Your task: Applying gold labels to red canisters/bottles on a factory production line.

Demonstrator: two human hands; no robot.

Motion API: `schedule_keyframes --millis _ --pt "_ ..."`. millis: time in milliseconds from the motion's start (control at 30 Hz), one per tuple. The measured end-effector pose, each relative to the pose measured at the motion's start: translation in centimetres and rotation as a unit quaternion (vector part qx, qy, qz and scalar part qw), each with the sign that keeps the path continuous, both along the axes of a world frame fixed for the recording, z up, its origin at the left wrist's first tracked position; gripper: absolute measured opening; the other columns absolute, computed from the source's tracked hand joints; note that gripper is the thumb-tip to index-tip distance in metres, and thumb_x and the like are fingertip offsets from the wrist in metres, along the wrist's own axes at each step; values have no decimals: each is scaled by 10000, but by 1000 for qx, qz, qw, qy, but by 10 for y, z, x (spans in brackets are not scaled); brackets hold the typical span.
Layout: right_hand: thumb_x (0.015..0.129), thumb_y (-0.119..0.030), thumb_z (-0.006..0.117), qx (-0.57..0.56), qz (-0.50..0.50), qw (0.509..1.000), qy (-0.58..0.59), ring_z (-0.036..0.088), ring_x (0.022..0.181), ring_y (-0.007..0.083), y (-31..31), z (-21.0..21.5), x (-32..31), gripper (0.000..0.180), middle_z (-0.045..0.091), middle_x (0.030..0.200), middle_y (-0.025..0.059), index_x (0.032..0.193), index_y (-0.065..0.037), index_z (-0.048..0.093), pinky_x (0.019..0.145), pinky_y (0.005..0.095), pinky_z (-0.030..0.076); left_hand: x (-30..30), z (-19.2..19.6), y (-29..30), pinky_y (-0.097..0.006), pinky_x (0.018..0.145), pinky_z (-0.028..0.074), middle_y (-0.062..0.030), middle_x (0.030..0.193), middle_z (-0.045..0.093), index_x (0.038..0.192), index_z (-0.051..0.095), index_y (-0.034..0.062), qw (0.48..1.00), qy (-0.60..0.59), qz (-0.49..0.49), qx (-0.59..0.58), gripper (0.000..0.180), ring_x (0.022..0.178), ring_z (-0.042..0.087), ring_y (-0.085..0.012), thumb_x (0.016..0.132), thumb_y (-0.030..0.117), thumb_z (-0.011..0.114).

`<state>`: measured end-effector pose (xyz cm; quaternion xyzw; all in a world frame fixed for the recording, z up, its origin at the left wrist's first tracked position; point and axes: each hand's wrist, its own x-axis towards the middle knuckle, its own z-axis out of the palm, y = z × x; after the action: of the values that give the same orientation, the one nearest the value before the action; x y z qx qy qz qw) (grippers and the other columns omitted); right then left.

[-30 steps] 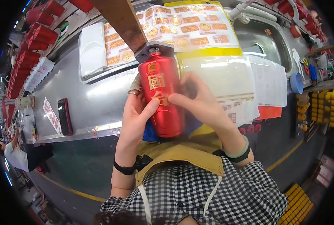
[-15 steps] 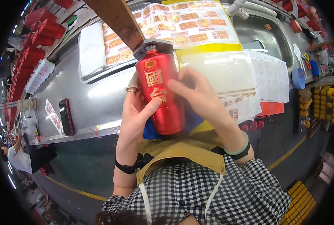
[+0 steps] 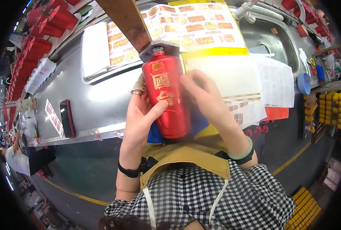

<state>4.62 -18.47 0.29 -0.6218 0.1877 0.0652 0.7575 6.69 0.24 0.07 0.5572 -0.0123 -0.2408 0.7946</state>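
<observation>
A glossy red bottle (image 3: 169, 115) with gold lettering and a gold emblem lies tilted in front of me, its neck end against a dark metal holder (image 3: 166, 47) on a wooden beam (image 3: 126, 21). My left hand (image 3: 143, 111) is closed round the bottle's left side, thumb across its front; one finger wears a cloth wrap and a ring. On the opposite side, my right hand (image 3: 203, 90) has curled fingers, with the thumb tip touching the bottle's upper right edge. Whether a small label is under that thumb I cannot make out.
Sheets of gold stickers (image 3: 195, 27) lie beyond the bottle on the metal worktop (image 3: 97, 92). Pale sheets (image 3: 228, 76) spread to the right, near a sink (image 3: 272, 36). A phone (image 3: 67, 119) rests on the left. Red cups (image 3: 61, 17) stand far left; a person (image 3: 19, 159) is beyond.
My right thumb has slid from the bottle's front to its right edge. The bottle appears slightly farther right, along with much of the surroundings. My left hand keeps its hold.
</observation>
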Motion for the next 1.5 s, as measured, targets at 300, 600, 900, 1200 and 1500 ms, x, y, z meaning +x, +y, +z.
schedule_keyframes --millis 300,600,900,1200,1500 --pt "961 -252 726 -35 25 997 -70 438 753 32 -9 3 4 254 497 799 -55 959 -48 574 656 208 397 13 3 -7 -364 1115 417 -134 1474 483 1524 338 -2 995 39 64 -64 506 1343 491 -196 1065 125 509" --pt "889 -170 804 -71 15 994 -81 442 699 12 11 7 18 345 517 797 -50 940 -91 472 602 193 384 24 -5 -12 -340 1077 439 -141 1436 505 1538 316 -25 998 -27 61 1 613 1291 521 -181 1023 133 609" --pt "901 -157 796 -57 8 996 -63 441 662 -5 13 14 20 350 530 791 -55 924 -98 451 548 176 353 28 -5 -12 -325 1050 452 -128 1421 517 1520 346 -32 998 -47 33 -14 581 1254 539 -168 1018 108 604" --pt "905 -141 791 -61 18 997 -50 423 683 -4 8 13 23 335 510 793 -63 918 -99 459 580 177 339 29 -3 -8 -348 1107 409 -135 1468 479 1550 300 -17 997 -42 40 -47 612 1320 493 -186 1021 94 585" --pt "880 -109 761 -297 66 941 -148 534 742 113 4 32 27 326 559 949 27 1188 -86 656 643 264 438 29 -4 11 -386 1168 348 -156 1533 407 1583 236 -14 984 82 -17 -156 743 1406 423 -228 918 31 565"
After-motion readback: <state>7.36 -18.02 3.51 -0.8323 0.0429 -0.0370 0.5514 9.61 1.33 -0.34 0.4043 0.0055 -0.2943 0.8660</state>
